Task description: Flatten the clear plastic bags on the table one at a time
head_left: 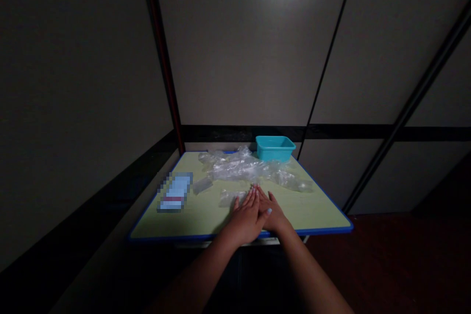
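My left hand [246, 220] lies flat at the front of the table, fingers stretched forward and thumb out to the right. Beside it and partly under it, my right hand [271, 210] is also flat, and the two sets of fingertips meet. A small flat clear plastic bag [228, 198] lies on the tabletop just left of the fingertips; whether it reaches under the hands is hidden. Just beyond the hands spreads a crumpled heap of clear plastic bags [235, 169]. Neither hand grips anything that I can see.
A turquoise plastic basket [275, 154] stands at the table's back right. On the left lie a blurred-out phone-like rectangle [176, 192] and a small greyish flat packet [202, 185]. The pale green table [198, 221] has a blue rim, with panelled walls behind and to the left.
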{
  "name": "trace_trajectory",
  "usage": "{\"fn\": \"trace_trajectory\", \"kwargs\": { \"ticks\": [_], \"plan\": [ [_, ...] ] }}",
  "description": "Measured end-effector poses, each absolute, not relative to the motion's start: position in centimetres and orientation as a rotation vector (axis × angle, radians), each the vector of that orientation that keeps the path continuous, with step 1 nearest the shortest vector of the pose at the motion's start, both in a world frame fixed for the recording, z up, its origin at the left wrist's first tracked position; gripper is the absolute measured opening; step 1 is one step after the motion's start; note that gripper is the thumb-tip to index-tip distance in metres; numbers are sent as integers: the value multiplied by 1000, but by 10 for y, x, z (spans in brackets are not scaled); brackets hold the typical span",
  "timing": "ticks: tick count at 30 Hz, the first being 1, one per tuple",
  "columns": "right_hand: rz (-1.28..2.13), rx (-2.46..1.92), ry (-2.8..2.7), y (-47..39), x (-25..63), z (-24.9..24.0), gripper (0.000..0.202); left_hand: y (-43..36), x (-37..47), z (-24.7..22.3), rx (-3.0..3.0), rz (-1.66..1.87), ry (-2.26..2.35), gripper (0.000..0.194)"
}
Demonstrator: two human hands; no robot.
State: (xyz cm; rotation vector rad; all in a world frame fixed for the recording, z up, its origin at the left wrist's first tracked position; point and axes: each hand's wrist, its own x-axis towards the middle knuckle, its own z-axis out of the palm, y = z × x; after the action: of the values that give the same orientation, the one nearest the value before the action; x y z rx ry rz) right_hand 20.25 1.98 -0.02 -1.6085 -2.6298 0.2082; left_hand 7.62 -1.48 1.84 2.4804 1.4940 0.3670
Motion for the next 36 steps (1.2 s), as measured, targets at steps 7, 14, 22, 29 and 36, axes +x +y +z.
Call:
{"fn": "trace_trajectory", "kwargs": {
  "ticks": [7, 14, 22, 29, 36],
  "plan": [
    [122, -1581, -2663, 19, 203, 0, 75, -4, 88, 21, 2335, 325, 1588, 72],
    [191, -1649, -2648, 16, 199, 8, 77, 1, 82, 17, 2309, 304, 1554, 75],
    [228, -1670, -2595, 18, 198, 6, 78, 8, 69, 9, 2334, 229, 1624, 75],
    [270, -1665, -2566, 19, 198, 5, 87, 6, 59, 6, 2350, 209, 1709, 77],
    [291, -1663, -2553, 18, 198, 5, 95, -1, 47, 7, 2322, 213, 1828, 65]
  ]
}}
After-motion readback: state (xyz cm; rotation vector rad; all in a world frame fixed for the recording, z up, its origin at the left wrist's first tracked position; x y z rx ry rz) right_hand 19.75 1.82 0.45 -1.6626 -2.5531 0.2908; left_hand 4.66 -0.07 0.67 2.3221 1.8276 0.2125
